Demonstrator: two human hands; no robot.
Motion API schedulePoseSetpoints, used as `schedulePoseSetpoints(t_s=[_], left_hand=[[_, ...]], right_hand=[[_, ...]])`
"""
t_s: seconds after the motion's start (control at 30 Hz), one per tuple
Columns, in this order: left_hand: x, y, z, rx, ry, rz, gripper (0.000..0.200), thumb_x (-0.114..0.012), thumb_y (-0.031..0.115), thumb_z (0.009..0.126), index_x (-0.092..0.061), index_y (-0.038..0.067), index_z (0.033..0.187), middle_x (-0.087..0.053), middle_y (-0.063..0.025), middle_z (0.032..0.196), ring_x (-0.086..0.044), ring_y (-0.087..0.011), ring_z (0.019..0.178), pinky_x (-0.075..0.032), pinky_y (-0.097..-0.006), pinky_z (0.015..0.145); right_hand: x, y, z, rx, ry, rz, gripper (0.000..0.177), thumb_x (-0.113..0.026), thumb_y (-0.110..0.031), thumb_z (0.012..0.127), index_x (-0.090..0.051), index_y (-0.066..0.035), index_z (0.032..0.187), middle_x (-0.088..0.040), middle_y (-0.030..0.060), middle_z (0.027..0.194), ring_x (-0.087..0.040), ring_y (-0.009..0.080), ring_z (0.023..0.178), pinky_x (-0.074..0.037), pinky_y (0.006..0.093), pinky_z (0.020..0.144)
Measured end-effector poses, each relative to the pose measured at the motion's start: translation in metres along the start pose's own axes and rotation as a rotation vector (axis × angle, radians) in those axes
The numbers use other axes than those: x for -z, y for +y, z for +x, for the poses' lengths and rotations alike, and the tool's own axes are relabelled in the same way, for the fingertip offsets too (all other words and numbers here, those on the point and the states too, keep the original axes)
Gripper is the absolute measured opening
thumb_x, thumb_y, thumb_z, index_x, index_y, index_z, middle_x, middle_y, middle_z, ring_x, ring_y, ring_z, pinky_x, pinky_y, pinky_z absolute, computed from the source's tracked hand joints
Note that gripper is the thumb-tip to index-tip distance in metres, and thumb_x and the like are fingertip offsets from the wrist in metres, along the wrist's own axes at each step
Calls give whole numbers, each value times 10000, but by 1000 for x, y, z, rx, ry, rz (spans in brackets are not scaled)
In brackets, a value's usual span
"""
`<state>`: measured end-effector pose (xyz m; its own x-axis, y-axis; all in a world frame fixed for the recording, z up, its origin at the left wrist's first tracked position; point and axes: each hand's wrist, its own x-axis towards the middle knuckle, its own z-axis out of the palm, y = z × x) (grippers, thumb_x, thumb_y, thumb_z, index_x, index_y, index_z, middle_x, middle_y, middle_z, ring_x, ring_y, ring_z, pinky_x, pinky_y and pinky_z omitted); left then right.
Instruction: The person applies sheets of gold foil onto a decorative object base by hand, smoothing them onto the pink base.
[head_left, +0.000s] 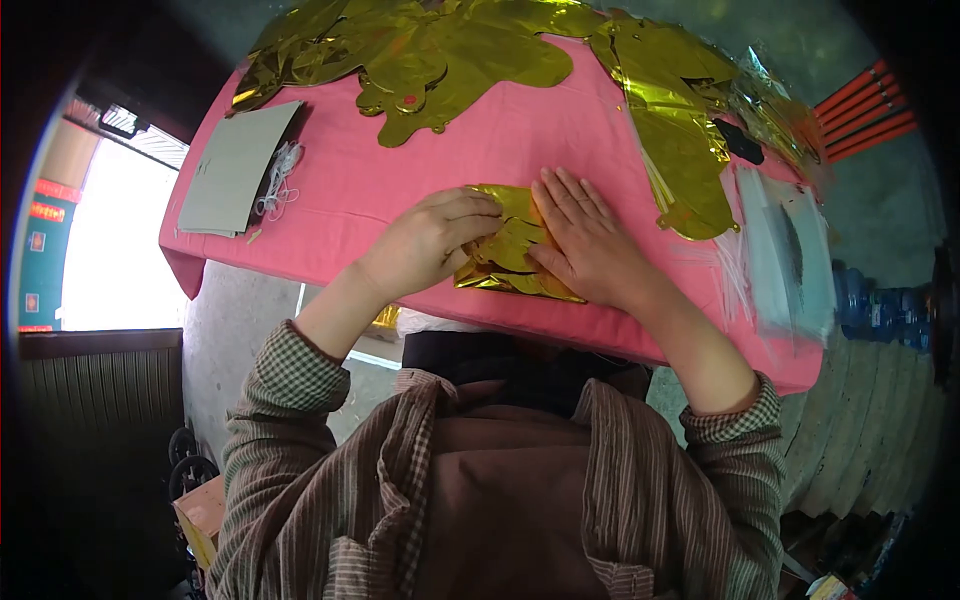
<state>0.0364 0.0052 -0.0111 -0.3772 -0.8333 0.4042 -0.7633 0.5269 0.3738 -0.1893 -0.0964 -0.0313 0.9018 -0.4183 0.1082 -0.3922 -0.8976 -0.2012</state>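
Note:
A gold foil balloon [518, 240], flat and folded into a rough square, lies at the near edge of the pink-covered table [480, 150]. My left hand [440, 235] is closed at its left side, the fingers curled over the foil; the fingertips are partly hidden. Across its right side my right hand [590, 235] lies flat with the fingers stretched out, pressing on the foil. Loose folds and flaps show between the two hands.
Uninflated gold foil balloons [470, 60] spread over the far side, more [680, 130] at the right. Grey cardboard sheets [235, 170] and white string [278, 180] lie left. Clear plastic bags [785, 250] sit at the right edge, near a black object [740, 142].

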Motion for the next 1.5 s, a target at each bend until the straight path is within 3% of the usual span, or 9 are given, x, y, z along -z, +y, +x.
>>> schedulePoseSetpoints(t_s=[0.47,0.73,1.0,1.1,1.17,1.2,1.27,1.43,1.5], left_hand=[[17,3,-29,73,31,-141,211,-623,0,760,-647,-12,970,-635,-147,1064,-590,-323,1020,-492,-392,869],[21,-5,-18,378,151,-274,261,-590,-8,802,-624,0,1060,-629,-130,1080,-590,-285,1015,-483,-349,858],[3,-30,0,298,97,-208,361,-596,-5,803,-591,31,1162,-627,-123,1081,-585,-271,1006,-483,-339,849],[3,-35,5,298,73,-237,357,-589,-7,804,-600,33,1159,-625,-120,1020,-591,-253,921,-488,-331,790],[4,-34,10,333,52,-291,350,-584,-8,806,-608,33,1153,-622,-118,983,-592,-242,871,-488,-326,756],[5,-33,13,345,50,-289,293,-599,26,803,-625,18,1094,-628,-134,949,-602,-267,859,-493,-340,753],[5,-34,17,358,52,-286,245,-614,61,799,-642,3,1035,-634,-150,916,-611,-291,848,-497,-354,750],[3,-42,28,383,28,-220,176,-610,144,835,-639,-29,822,-617,-172,760,-607,-284,721,-479,-377,652],[2,-44,34,464,-12,-247,198,-611,164,838,-632,-28,793,-609,-170,711,-597,-282,665,-469,-381,624]], right_hand=[[1,2,1,33,-6,-35,696,-457,-382,937,-220,34,1442,-194,213,1513,-160,328,1420,-110,445,1157],[2,2,1,29,-21,-20,684,-456,-370,937,-223,28,1443,-192,210,1515,-157,328,1420,-106,442,1159],[5,4,2,12,-16,57,669,-447,-350,948,-212,24,1450,-209,213,1509,-160,320,1422,-101,436,1159],[9,13,5,-36,-18,334,650,-422,-330,963,-196,30,1454,-230,196,1512,-163,290,1428,-101,409,1158],[9,20,7,-229,86,982,585,-410,-261,966,-234,37,1437,-287,170,1495,-220,255,1411,-138,364,1149],[10,25,8,-227,87,981,585,-410,-261,966,-234,37,1437,-287,170,1495,-220,255,1411,-138,364,1149],[9,39,12,-262,203,1501,504,-396,-171,943,-313,43,1392,-340,147,1466,-282,214,1378,-188,330,1130],[15,69,3,-279,142,1458,571,-382,70,815,-328,5,1380,-428,110,1383,-368,171,1313,-310,291,1062],[10,79,-2,-167,147,1207,708,-407,136,727,-289,-19,1407,-445,85,1354,-381,160,1300,-328,261,1035]])
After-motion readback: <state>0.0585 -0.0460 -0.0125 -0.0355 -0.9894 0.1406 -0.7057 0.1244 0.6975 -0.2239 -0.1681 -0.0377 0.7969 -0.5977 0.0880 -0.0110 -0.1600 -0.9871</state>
